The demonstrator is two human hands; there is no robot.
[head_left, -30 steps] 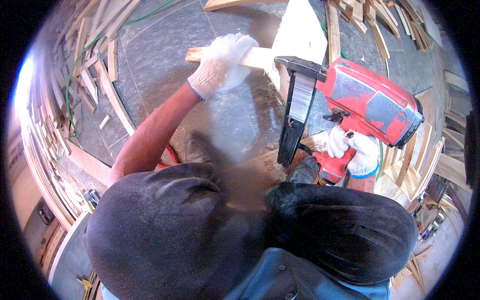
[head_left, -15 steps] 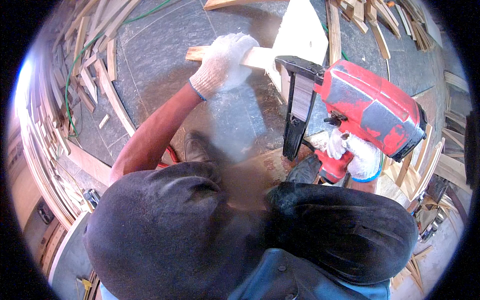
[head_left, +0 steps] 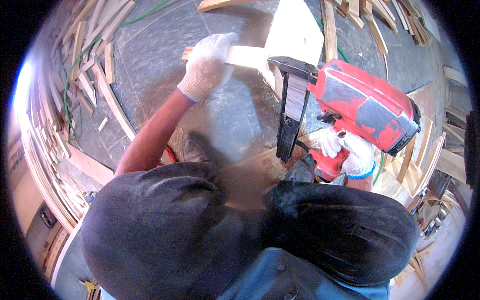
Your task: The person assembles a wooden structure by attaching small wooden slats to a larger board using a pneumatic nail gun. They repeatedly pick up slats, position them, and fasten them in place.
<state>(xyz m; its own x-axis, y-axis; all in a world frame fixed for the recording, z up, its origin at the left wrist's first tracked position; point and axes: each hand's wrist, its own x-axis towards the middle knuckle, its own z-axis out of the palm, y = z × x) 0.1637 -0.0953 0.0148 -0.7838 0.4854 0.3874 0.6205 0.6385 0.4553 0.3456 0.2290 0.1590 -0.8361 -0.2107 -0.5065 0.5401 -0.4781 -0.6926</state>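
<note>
In a white knit glove, my left hand (head_left: pixel 207 65) is closed around a narrow wooden strip (head_left: pixel 245 56). The strip's left end sticks out beyond the fist, and its right end meets a broad pale wooden board (head_left: pixel 296 37) at top centre. My right hand (head_left: pixel 357 156), gloved too with a blue cuff, grips the handle of a worn red and grey nail gun (head_left: pixel 367 105). Its black magazine (head_left: pixel 291 107) shows a row of nails, and its nose end sits at the board's near edge. Whether the nose touches the wood I cannot tell.
Loose wooden strips (head_left: pixel 112 95) lie heaped on the left, with more offcuts (head_left: pixel 377 32) at top right. A green hose (head_left: pixel 67 102) runs along the tiled floor on the left. My shoe (head_left: pixel 194 148) stands below my left forearm. Wooden pieces (head_left: pixel 417 157) lie at right.
My left hand, the strip and the board have shifted slightly left. The nail gun in my right hand has moved a little left with them. Both grips stay the same.
</note>
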